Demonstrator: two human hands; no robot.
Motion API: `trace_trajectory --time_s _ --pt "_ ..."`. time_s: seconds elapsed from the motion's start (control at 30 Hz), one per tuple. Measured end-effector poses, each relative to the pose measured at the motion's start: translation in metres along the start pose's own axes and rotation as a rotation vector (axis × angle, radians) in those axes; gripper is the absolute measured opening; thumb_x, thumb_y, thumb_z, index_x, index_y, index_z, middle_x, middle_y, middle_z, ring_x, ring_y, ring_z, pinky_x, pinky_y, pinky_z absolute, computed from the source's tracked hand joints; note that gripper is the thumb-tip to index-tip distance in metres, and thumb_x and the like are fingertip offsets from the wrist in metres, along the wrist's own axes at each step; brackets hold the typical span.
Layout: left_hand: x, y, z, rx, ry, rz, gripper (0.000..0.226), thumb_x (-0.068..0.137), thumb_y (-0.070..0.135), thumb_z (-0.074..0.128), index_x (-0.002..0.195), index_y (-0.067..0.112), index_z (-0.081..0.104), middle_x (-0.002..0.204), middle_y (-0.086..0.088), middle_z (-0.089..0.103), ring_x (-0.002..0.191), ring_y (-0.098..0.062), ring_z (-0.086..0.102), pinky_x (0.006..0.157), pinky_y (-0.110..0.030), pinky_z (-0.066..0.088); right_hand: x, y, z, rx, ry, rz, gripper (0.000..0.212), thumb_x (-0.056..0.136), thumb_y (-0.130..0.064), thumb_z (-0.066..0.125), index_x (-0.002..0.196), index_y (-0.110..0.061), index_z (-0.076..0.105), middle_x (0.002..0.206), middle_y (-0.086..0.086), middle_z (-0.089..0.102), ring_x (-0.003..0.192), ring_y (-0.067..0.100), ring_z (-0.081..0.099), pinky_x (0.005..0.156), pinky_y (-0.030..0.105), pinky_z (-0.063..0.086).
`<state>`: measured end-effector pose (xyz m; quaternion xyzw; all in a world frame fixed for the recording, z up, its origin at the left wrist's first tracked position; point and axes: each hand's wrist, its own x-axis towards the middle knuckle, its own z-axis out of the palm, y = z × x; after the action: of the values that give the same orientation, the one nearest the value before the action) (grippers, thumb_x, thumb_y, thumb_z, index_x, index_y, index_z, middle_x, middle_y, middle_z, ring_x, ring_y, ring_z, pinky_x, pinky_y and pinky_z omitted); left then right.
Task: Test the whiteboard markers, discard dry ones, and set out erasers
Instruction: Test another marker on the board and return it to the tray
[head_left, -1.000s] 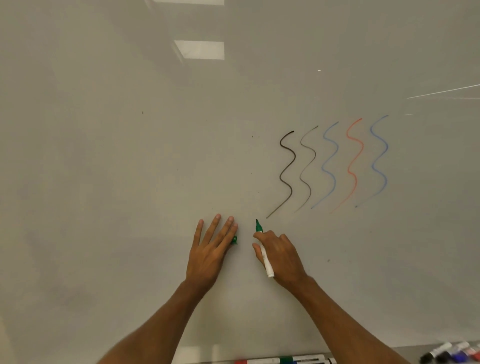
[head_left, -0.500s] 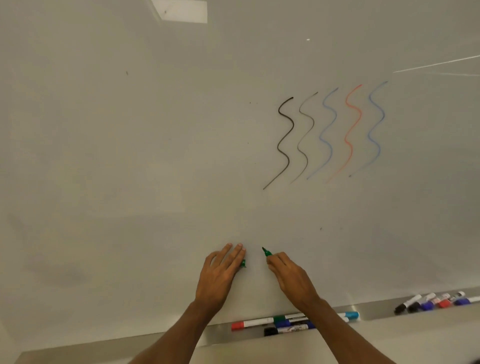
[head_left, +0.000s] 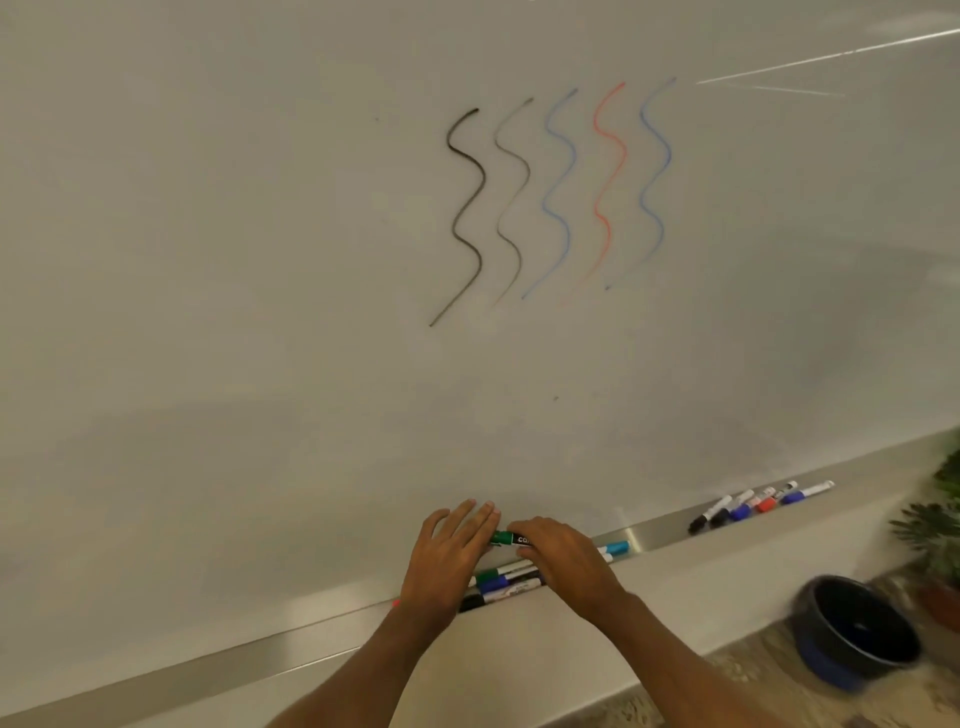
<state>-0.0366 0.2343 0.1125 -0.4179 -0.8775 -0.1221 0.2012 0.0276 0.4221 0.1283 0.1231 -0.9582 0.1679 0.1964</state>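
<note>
Board: whiteboard (head_left: 260, 260) carries five wavy test lines (head_left: 573, 156), from left: strong black, faint grey-black, blue, red, blue. No green line is visible.
Item in hand: green marker (head_left: 506, 538), held level just above the tray (head_left: 649, 535), between the two hands.
Right hand (head_left: 563, 564): fingers curled over the marker's barrel, gripping it.
Left hand (head_left: 447, 558): fingers nearly straight, tips at the marker's green end. The thumb is hidden, so I cannot tell whether it pinches or only presses.
Step (judged): looks like capping, or uncapping, the green marker. The join is covered by the hands.
Tray, under hands: loose markers (head_left: 506, 582) lying along the tray, with green, blue and black caps showing and a light blue cap further right.
Tray, far right: second group of markers (head_left: 753, 506), well apart, capped black, blue and red.
Floor, lower right: dark round bin (head_left: 857, 634), blurred, contents not readable. Potted plants (head_left: 935, 530) beside it.
Erasers: none in view.
Progress (judged): five pens tried. The faint second line suggests one dry candidate. Green result is unrecorded on the board. Left to do: remaining tray markers, discarding, erasers.
</note>
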Motion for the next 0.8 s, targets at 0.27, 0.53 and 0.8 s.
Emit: trace_trajectory --time_s 0.27,0.53,0.8 --pt "0.038 0.076 0.045 -0.111 -0.173 0.063 0.062 0.05 0.023 0.096 0.104 0.025 0.066 0.094 0.01 0.071 0.073 -0.007 0.064 0.071 -0.018 0.04 -0.059 0.056 -0.023 0.064 0.01 0.221 0.029 0.091 -0.014 0.059 0.12 -0.011 0.062 0.112 0.007 0.066 0.103 0.022 0.061 0.087 0.025 0.045" --pt "0.083 0.183 0.096 -0.217 -0.252 0.073 0.034 0.097 0.012 0.055 0.13 0.015 0.056 0.127 -0.007 0.062 0.106 -0.025 0.06 0.091 -0.033 0.047 -0.135 0.131 -0.063 0.069 -0.011 0.375 0.026 0.092 -0.011 0.057 0.117 -0.009 0.063 0.104 0.01 0.068 0.095 0.023 0.061 0.087 0.03 0.047" --pt "0.124 0.299 0.15 -0.34 -0.42 0.097 0.034 0.1 0.031 0.05 0.133 0.022 0.051 0.128 0.002 0.06 0.109 -0.018 0.057 0.097 -0.027 0.037 -0.222 0.212 -0.096 -0.083 -0.116 0.578 0.029 0.096 -0.021 0.051 0.123 -0.019 0.061 0.118 0.001 0.065 0.105 0.019 0.058 0.093 0.03 0.039"
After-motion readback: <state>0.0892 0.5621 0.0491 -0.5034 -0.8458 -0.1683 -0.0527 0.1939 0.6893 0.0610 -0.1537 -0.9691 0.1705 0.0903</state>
